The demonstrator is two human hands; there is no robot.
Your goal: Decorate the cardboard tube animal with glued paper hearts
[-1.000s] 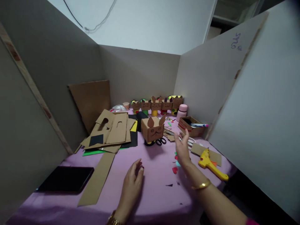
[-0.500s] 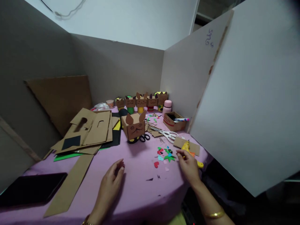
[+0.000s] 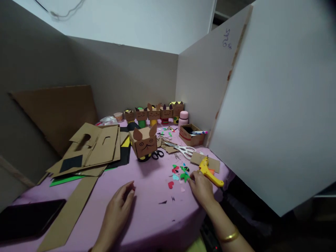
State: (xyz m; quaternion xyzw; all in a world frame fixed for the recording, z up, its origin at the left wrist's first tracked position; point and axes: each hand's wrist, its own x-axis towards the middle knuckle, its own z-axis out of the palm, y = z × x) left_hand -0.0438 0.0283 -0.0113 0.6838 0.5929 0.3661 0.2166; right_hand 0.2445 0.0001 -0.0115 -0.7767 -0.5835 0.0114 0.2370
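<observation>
My left hand [image 3: 118, 206] lies flat on the purple tablecloth [image 3: 154, 217], fingers loosely together, holding nothing. My right hand [image 3: 201, 187] rests on the cloth with its fingertips at a scatter of small coloured paper cut-outs [image 3: 178, 173], touching a green star-like piece [image 3: 185, 176]. A yellow glue gun [image 3: 210, 171] lies just right of that hand on a cardboard scrap. A cardboard box cat figure [image 3: 143, 143] with ears and a drawn face stands behind, with black scissors [image 3: 157, 154] at its foot. White scissors [image 3: 185, 150] lie beyond the cut-outs.
A row of small cardboard figures [image 3: 153, 113] lines the back wall beside a pink bottle [image 3: 183, 118]. A small box [image 3: 191, 135] holds a marker. Cardboard sheets [image 3: 89, 147] pile on the left, a long strip [image 3: 70, 210] and a dark tablet [image 3: 26, 218] in front. White partition boards [image 3: 275, 115] close in the right.
My right hand came down from in the air near the white scissors to the cloth at the coloured cut-outs. The view swung to the right. My left hand stayed flat.
</observation>
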